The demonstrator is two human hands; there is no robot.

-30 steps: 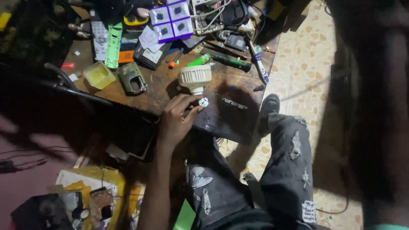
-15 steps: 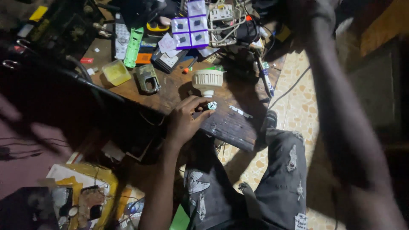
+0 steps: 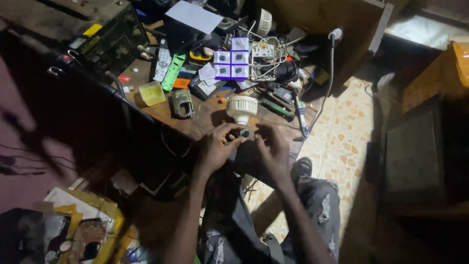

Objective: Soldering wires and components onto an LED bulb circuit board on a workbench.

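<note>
Nearest the camera, the left hand pinches a small round part between fingertips at the front edge of the wooden bench, while the right hand curls close beside it, fingers bent; whether it grips anything I cannot tell. Just beyond stands the white bulb housing, open and apparently not yet fitted with the part. Farther back lie a padlock, a yellow box and purple cards.

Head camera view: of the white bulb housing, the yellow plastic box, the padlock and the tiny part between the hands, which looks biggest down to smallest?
1. White bulb housing
2. Yellow plastic box and padlock: they look about alike
3. Tiny part, pinched by the left hand
</note>
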